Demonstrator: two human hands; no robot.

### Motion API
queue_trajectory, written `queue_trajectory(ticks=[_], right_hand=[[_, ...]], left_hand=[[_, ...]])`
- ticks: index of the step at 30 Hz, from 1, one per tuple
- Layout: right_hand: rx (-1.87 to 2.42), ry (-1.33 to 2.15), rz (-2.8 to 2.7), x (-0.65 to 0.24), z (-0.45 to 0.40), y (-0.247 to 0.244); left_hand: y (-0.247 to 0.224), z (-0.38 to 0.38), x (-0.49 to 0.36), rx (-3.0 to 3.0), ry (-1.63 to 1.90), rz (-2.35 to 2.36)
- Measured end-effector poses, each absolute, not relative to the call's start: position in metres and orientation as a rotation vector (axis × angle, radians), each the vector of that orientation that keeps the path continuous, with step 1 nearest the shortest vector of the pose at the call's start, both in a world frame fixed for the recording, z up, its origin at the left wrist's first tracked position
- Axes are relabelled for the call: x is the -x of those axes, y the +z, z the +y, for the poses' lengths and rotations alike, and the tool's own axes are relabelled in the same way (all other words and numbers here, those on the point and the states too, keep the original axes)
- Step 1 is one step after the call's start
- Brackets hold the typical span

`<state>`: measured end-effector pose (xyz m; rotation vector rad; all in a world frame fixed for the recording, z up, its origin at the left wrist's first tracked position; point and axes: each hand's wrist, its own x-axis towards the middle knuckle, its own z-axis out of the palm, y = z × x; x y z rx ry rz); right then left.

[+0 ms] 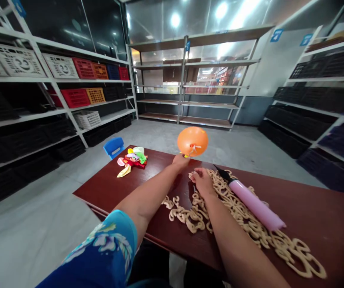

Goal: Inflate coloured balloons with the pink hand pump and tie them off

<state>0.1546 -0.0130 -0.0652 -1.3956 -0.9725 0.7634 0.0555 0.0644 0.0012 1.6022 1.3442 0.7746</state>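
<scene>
An inflated orange balloon (192,140) shows its knot and a pale string toward me, above the table's far edge. My left hand (181,161) reaches out with closed fingers at the balloon's lower left side, seemingly gripping it near the string. A bit of yellow shows by those fingertips. Closer to me, my right hand (202,181) has curled, pinched fingers beside a beige scrollwork piece (220,186); what is in the pinch cannot be made out. To its right, a pink hand pump (254,202) with a black nozzle rests on the scrollwork.
A pile of limp coloured balloons (133,159) lies on the left of the dark red table (100,188). Behind that corner stands a blue chair (114,147). Racks with crates (89,119) line the left side, with more shelves (205,105) at the back and right.
</scene>
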Motion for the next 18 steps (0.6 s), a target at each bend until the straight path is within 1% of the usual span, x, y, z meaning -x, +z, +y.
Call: queue_trajectory(ticks=[5,11,15,18], right_hand=[[1.44,0.707,-1.038,-0.157,-0.011,-0.07],[1.453,0.694,-1.064,-0.157,-0.014,-0.068],[1.449,0.669,-1.096,-0.156,-0.016,-0.065],[1.462,0.643,-1.118,-0.157,-0.016,-0.066]], left_hand=[[-0.004,0.071,-0.004,-1.766,0.799,1.443],[0.006,0.073,0.09,-2.184,0.803,1.623],[0.016,0.072,0.145,-2.282,0.729,1.737],[0.017,0.07,0.169,-2.391,0.63,1.787]])
